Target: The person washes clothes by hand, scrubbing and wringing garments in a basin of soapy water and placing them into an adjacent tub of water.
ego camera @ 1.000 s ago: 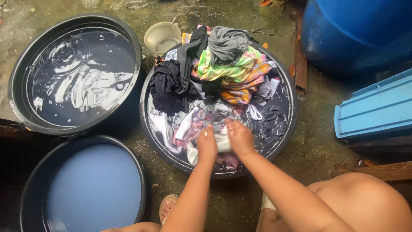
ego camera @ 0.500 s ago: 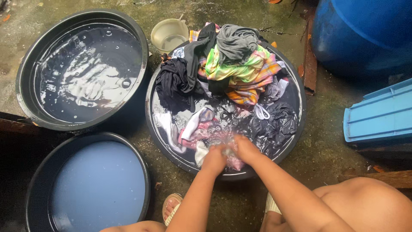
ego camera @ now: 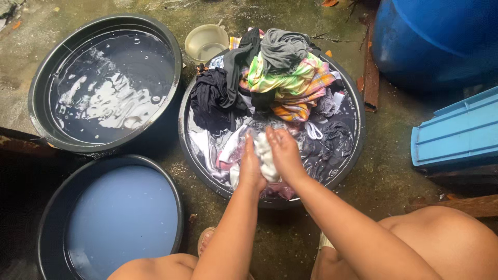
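Note:
Both my hands are in a round black basin [ego camera: 358, 129] full of wet laundry and water. My left hand [ego camera: 250, 167] and my right hand [ego camera: 282, 154] press a white and pink wet garment [ego camera: 265, 155] between them, fingers pointing away from me. Behind them, a heap of clothes fills the far half of the basin: black pieces [ego camera: 212, 98], a bright green, pink and orange checked cloth [ego camera: 290, 83], and a grey piece [ego camera: 282, 47] on top.
A black basin of clear water [ego camera: 106, 83] stands at far left, another with milky bluish water [ego camera: 119, 215] at near left. A small cream bowl [ego camera: 206, 41] sits behind. A blue drum [ego camera: 436, 36] and blue plastic lid [ego camera: 456, 135] are at right. My knees frame the bottom.
My hands dipped toward the near rim of the basin with the garment, then moved forward again. They now hold it further from me, with more white cloth showing between them.

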